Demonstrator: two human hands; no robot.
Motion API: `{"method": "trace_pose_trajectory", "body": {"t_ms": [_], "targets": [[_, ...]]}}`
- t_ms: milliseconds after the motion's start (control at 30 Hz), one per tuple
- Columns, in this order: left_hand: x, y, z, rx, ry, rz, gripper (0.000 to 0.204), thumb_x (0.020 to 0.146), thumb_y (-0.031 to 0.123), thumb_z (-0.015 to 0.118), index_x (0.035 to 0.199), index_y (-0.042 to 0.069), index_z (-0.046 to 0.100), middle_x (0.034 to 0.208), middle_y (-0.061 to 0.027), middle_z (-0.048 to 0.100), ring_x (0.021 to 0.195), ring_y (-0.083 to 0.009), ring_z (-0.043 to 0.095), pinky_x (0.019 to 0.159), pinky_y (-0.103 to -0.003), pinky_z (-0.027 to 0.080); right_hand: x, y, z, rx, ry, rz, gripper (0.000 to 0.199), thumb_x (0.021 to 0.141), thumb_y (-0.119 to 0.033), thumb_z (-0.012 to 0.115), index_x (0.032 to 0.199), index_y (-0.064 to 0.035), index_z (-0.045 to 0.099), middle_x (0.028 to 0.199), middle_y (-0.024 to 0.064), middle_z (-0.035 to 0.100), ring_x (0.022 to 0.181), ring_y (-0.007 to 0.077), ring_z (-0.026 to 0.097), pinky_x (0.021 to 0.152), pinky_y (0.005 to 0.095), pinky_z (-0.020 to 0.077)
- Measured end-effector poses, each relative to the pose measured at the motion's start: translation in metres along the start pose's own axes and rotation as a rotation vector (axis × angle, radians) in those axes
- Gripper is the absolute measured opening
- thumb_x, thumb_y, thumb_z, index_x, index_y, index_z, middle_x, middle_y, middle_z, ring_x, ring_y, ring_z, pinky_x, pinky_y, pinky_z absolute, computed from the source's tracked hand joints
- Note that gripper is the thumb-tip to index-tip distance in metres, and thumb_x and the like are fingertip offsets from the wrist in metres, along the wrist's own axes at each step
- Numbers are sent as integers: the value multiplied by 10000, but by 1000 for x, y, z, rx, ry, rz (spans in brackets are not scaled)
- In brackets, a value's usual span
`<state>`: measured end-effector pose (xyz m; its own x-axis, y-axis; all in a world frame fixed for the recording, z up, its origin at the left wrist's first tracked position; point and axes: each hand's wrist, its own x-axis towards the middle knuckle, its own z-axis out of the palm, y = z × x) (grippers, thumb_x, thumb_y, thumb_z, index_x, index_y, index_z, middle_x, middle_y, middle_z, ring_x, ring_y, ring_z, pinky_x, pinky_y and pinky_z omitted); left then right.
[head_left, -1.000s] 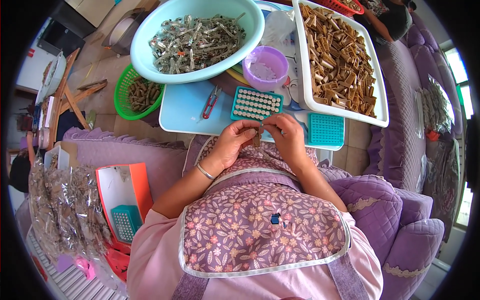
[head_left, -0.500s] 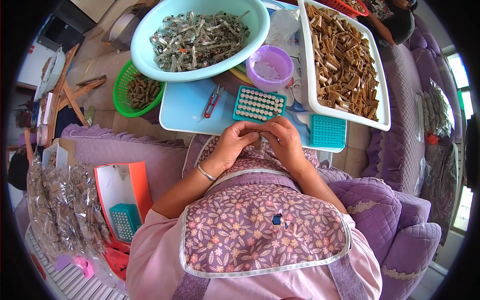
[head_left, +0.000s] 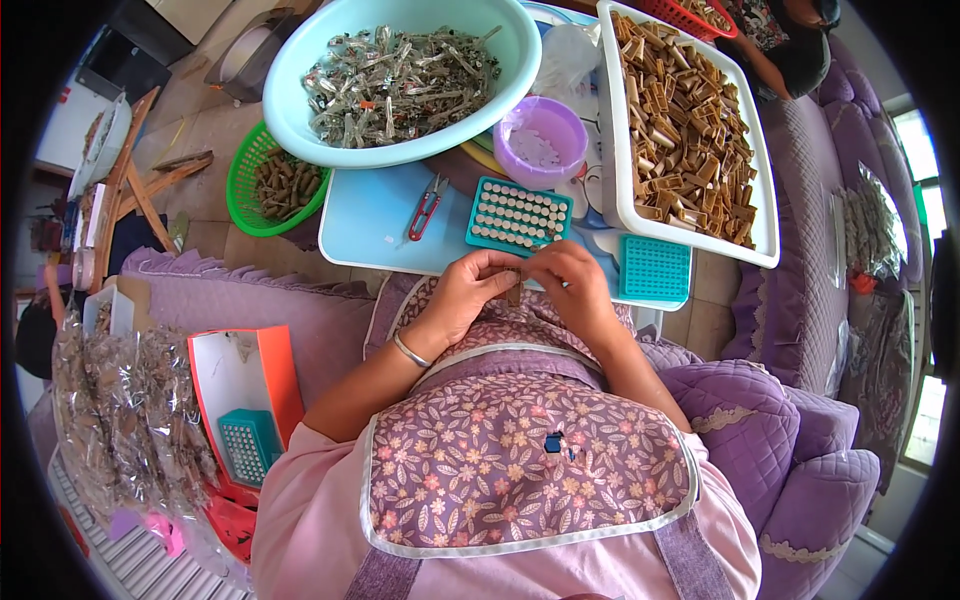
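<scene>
A small brown piece (head_left: 514, 292) sits at 12 o'clock from my chest, between my two hands at the near edge of a blue table (head_left: 366, 225). My left hand (head_left: 467, 290) pinches it between thumb and fingers, its lower end left bare, probably to free the top for my right hand (head_left: 575, 280). The right thumb and fingertips crowd that upper end; whether they grip anything I cannot tell.

Clocked from my hands, a teal rack (head_left: 490, 243) of pale discs sits just beyond at 12, presumably for a short reach, with a purple bowl (head_left: 540, 178) behind it. A second teal rack (head_left: 654, 267) lies at 3, a white tray (head_left: 700, 240) heaped with brown pieces at 2, red-handled snips (head_left: 421, 222) at 10 and a pale-blue basin (head_left: 400, 157) at 11.

My own fingers mask the piece's top, and my right hand overlaps the discs' near corner. The basin's far rim is cut off by the frame; the white bits in the bowl are too small to identify.
</scene>
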<state>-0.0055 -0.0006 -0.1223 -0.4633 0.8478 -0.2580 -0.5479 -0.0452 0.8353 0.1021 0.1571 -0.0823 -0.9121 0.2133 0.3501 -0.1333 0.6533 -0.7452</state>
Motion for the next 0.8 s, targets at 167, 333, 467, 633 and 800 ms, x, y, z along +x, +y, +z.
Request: {"method": "trace_pose_trajectory", "body": {"t_ms": [167, 333, 467, 633, 800], "targets": [[0, 2, 0, -54, 12, -46, 201, 936, 90, 579, 1120, 11, 584, 1072, -96, 647, 995, -159, 618, 834, -276, 500, 6, 10, -9, -217, 206, 226, 128, 770, -21, 680, 895, -48, 687, 878, 112, 615, 813, 304, 618, 699, 381, 501], [1, 2, 0, -93, 18, -75, 196, 945, 101, 563, 1120, 17, 585, 1071, -102, 648, 998, -162, 617, 853, -294, 503, 13, 20, -9, -296, 184, 178, 148, 778, -42, 675, 922, -70, 693, 905, 109, 619, 832, 312, 614, 715, 389, 500], [1, 3, -1, -114, -11, -105, 193, 948, 104, 561, 1119, 17, 586, 1071, -101, 648, 997, -166, 618, 853, -297, 508, 21, 24, -9, -409, 129, 190, 131, 773, -45, 660, 901, -71, 676, 904, 110, 610, 841, 327, 608, 717, 413, 497], [0, 3, 1, -120, -3, -98, 198, 949, 112, 566, 1122, 17, 585, 1079, -96, 643, 992, -169, 620, 855, -300, 512, 25, 23, -10, -462, 73, 185, 96, 762, -36, 649, 853, -66, 654, 882, 114, 595, 841, 338, 604, 707, 427, 492], [-2, 1, 1, -160, 33, -98, 203, 949, 118, 569, 1126, 19, 583, 1091, -76, 628, 981, -165, 619, 845, -301, 516, 20, 1, -14, -160, 61, 59, 150, 732, -48, 696, 877, -73, 666, 914, 110, 606, 854, 324, 603, 731, 402, 502]]}}
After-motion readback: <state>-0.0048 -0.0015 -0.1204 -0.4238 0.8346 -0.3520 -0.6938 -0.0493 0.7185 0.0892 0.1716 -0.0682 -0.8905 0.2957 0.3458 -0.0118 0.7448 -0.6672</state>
